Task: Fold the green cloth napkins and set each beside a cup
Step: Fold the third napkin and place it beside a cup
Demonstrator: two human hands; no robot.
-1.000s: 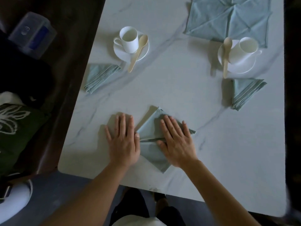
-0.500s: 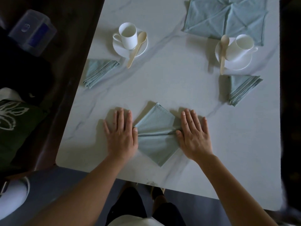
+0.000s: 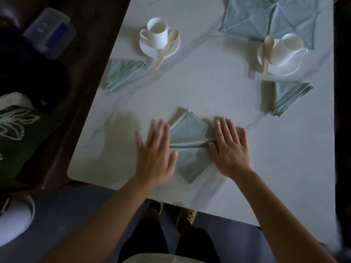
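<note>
I am pressing my left hand (image 3: 154,149) and right hand (image 3: 230,147) flat, fingers straight, on the napkin (image 3: 190,130) to set its crease.

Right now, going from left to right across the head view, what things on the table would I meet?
On the table: left folded napkin → left cup → half-folded napkin in the middle → right cup.

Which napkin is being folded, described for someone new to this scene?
On the marble table, look near its front edge, between the left hand and right hand. The green napkin there is a diamond split by a horizontal crease. The two other folded napkins are narrower bundles, untouched, farther back.
</note>
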